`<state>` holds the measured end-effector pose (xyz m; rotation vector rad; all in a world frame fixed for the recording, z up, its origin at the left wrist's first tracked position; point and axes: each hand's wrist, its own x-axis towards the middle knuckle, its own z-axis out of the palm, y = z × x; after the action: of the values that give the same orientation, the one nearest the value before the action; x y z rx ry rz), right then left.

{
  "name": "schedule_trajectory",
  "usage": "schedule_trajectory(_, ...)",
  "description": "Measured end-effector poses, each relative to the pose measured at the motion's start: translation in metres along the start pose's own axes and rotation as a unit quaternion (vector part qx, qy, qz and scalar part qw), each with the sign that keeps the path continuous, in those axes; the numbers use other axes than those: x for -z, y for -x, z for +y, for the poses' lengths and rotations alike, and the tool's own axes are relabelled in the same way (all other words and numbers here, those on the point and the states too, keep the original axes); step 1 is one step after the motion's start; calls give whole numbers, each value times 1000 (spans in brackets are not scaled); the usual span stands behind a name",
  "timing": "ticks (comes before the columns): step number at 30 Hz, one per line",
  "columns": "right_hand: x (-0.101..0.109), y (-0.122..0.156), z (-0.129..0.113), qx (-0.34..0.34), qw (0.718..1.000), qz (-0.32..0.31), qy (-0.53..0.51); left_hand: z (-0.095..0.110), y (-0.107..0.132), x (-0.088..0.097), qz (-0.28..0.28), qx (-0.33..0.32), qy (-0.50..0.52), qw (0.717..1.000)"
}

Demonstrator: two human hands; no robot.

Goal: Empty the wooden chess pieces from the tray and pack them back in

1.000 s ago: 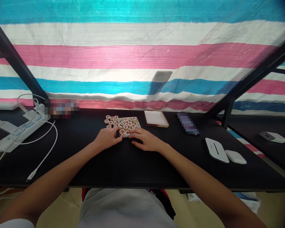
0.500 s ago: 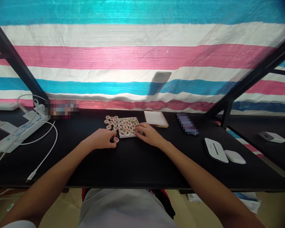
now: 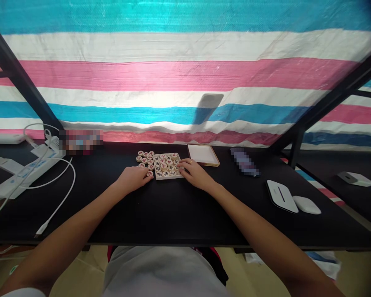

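My left hand (image 3: pixel 135 178) is closed with thumb and fingers on a red-marked Chinese chess piece (image 3: pixel 150 173), at the near end of a cluster of loose red-marked pieces (image 3: pixel 145 160). Right of the cluster, a shallow white box (image 3: pixel 167 178) holds several round wooden pieces, many with black characters and some stacked on top. My right hand (image 3: pixel 196 174), with a ring on one finger, reaches over the box's right edge. Its thumb and fingertips pinch at a chess piece in the near right corner, mostly hidden by the fingers.
A box lid (image 3: pixel 203 155) lies behind my right hand. Farther right are a blurred-out phone (image 3: pixel 245 161), a white flat device (image 3: pixel 282 196) and a white rounded case (image 3: pixel 307 205). At left sit a white power strip (image 3: pixel 27 173) and loose cables (image 3: pixel 63 206). A striped tarp (image 3: pixel 173 74) hangs behind.
My left hand has moved slightly away from me with the red-marked piece, bringing it against the loose cluster. My right fingers have shifted slightly at the box's right edge, covering the piece there.
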<state>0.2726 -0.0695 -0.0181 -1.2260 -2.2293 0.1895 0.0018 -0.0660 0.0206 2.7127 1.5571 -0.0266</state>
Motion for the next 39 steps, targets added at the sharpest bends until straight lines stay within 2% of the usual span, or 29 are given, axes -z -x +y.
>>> schedule_trajectory(8, 0, 0, 3, 13, 1000, -20, -9, 2, -1, -5, 30, 5, -14, 999)
schedule_trajectory(10, 0, 0, 3, 11, 1000, -24, -8, 5, 1, -4, 51, -13, 4, 999)
schedule_trajectory(13, 1, 0, 3, 12, 1000, -23, -11, 12, 4, -3, 79, -83, 89, 989)
schedule_trajectory(15, 1, 0, 2, 13, 1000, -22, -13, 16, 5, -2, 42, -136, 196, 970)
schedule_trajectory(18, 2, 0, 2, 11, 1000, -23, -13, 21, 7, 0, -105, -179, 351, 913)
schedule_trajectory(20, 2, 0, 1, 9, 1000, -25, -11, 20, 8, 3, -195, -192, 392, 879)
schedule_trajectory(21, 2, 0, 1, 8, 1000, -27, -11, 19, 9, 5, -222, -198, 396, 869)
schedule_trajectory(25, 2, -1, 1, 4, 999, -32, -10, 11, 10, 15, -255, -231, 398, 851)
schedule_trajectory(28, 2, -1, 2, 1, 999, -35, -14, 9, 9, 15, -260, -242, 406, 842)
schedule_trajectory(31, 2, -1, 2, 3, 999, -34, -16, 12, 7, 6, -214, -220, 404, 862)
schedule_trajectory(32, 2, -1, 2, 4, 999, -33, -17, 13, 6, 1, -174, -205, 394, 879)
schedule_trajectory(35, 2, -1, 2, 3, 999, -34, -18, 17, 3, -11, 7, -184, 299, 936)
schedule_trajectory(37, 3, -1, 1, 3, 999, -36, -20, 19, 2, -17, 102, -173, 222, 954)
schedule_trajectory(39, 3, -1, 1, 4, 999, -35, -22, 20, 1, -19, 159, -148, 171, 961)
